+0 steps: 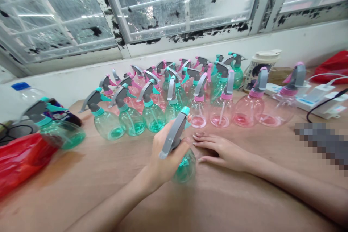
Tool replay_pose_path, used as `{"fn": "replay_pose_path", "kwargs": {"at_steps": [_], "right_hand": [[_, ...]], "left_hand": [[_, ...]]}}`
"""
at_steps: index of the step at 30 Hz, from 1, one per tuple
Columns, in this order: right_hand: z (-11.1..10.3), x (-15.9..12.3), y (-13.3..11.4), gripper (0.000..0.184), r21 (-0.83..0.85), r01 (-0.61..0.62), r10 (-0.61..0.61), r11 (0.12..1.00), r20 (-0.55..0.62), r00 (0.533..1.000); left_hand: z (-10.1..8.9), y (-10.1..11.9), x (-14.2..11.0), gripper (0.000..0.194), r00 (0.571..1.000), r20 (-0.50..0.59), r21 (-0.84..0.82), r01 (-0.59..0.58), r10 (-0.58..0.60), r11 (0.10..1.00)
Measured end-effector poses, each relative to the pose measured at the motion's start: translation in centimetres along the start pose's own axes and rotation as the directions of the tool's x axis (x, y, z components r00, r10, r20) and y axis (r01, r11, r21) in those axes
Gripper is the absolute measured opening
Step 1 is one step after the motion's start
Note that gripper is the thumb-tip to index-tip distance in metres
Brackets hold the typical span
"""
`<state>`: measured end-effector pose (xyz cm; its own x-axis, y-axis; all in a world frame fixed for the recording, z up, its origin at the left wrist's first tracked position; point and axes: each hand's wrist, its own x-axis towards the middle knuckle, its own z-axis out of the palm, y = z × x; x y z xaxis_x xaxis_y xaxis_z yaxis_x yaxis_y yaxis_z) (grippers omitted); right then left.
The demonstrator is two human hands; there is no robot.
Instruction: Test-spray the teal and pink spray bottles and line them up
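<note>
My left hand (165, 156) is wrapped round the neck of a green spray bottle (185, 168) with a grey trigger head and a teal nozzle. Resting flat on the wooden table (217, 195), my right hand (217, 148) has its fingers stretched toward that bottle and holds nothing. Just beyond the hands stands a front row of spray bottles, green ones (136, 125) on the left and pink ones (198, 116) on the right. Several more green and pink bottles crowd behind them.
At the left, another green spray bottle (62, 134) stands by a red plastic bag (24, 159) and a blue-capped bottle (21, 87). To the right are a lidded cup (261, 67), white power strips (320, 98) with cables and a second red bag (331, 67). Windows line the back.
</note>
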<state>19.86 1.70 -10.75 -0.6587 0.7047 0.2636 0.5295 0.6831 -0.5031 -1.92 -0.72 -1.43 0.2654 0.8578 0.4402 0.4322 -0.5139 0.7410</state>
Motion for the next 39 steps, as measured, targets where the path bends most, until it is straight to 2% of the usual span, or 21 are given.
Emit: {"fn": "replay_pose_path", "kwargs": {"at_steps": [7, 11, 15, 23, 27, 30, 35, 39], "right_hand": [[0.1, -0.1, 0.1, 0.054, 0.015, 0.012, -0.012, 1.000, -0.020, 1.000], [0.1, -0.1, 0.2, 0.053, 0.010, 0.014, -0.013, 1.000, -0.018, 1.000], [0.2, -0.1, 0.2, 0.053, 0.005, 0.018, -0.018, 1.000, -0.018, 1.000], [0.2, -0.1, 0.3, 0.053, -0.015, 0.028, -0.029, 0.999, -0.021, 0.999], [0.2, -0.1, 0.3, 0.053, -0.017, 0.029, -0.029, 0.999, -0.016, 0.999], [0.2, -0.1, 0.3, 0.052, -0.001, 0.027, -0.027, 1.000, -0.026, 0.999], [0.3, -0.2, 0.4, 0.052, 0.022, 0.032, -0.032, 0.999, -0.030, 0.999], [0.3, -0.2, 0.5, 0.053, 0.008, 0.021, -0.021, 1.000, -0.015, 1.000]], "left_hand": [[0.0, 0.0, -0.1, 0.012, 1.000, -0.019, 0.015, 0.014, -0.013, 1.000], [0.1, 0.2, -0.1, 0.028, 0.999, -0.030, -0.006, 0.021, -0.021, 1.000], [0.0, 0.3, 0.2, 0.038, 1.000, 0.021, -0.072, 0.018, -0.016, 0.997], [-0.7, 0.6, 0.5, 0.008, 0.994, 0.111, -0.115, 0.039, -0.026, 0.993], [-0.6, 0.6, 0.5, 0.008, 0.997, 0.074, -0.066, 0.019, -0.014, 0.998], [-0.2, 0.3, 0.4, 0.015, 0.999, 0.041, -0.052, 0.000, 0.002, 0.999], [0.3, -0.1, 0.1, 0.024, 1.000, -0.018, -0.090, -0.009, 0.007, 0.996], [0.4, 0.1, 0.0, 0.020, 1.000, -0.018, -0.106, -0.003, 0.001, 0.994]]}}
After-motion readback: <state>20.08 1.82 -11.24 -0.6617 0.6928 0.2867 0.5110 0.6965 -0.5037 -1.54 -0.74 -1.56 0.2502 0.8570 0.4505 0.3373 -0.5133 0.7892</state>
